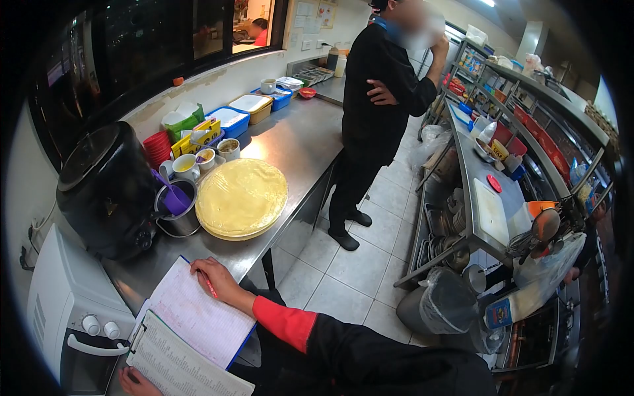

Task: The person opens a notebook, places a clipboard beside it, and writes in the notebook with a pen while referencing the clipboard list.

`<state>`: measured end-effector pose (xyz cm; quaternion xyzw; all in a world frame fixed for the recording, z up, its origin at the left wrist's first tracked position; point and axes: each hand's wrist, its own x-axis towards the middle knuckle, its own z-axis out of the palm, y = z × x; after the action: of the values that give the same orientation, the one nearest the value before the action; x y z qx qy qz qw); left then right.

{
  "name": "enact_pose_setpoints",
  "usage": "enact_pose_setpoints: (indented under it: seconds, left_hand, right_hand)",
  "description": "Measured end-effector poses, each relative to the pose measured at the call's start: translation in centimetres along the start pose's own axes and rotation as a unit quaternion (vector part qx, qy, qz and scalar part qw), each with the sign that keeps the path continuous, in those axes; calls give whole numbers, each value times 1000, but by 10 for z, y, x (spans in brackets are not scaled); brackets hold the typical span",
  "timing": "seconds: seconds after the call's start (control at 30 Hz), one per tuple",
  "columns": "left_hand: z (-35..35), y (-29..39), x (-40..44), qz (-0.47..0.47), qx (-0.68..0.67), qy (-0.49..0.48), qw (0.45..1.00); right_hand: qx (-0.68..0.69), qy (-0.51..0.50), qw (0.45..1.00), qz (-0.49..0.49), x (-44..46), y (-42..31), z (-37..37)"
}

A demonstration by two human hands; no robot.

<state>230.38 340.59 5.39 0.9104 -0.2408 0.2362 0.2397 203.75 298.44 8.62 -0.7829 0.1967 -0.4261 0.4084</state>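
My right hand (216,280) is closed around a red pen (209,284) and rests on the upper page of an open notebook (198,303) with handwriting on it. Over the notebook's lower part lies a clipboard (175,360) with a printed list under its clip. At the bottom left, my left hand (137,383) grips the clipboard's edge with curled fingers, partly cut off by the frame. Just beyond the notebook, a round yellow stack wrapped in plastic film (242,198) sits on the steel counter (300,148).
A white microwave (72,323) and a black appliance (105,191) stand left. Near them are a steel pot (178,221) with a purple ladle (175,198), cups (186,167) and lidded tubs (230,121). A person in black (380,99) stands beyond the counter. Steel shelving (489,198) and a lined bin (439,303) are right.
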Motion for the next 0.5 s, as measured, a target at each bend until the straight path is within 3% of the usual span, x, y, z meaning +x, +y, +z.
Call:
enact_pose_setpoints:
  seconds: [0.5]
  left_hand:
    - [3, 0, -3, -30, 7, -6, 1000]
  right_hand:
    - [-5, -9, 1000, 9, -1, 0, -1]
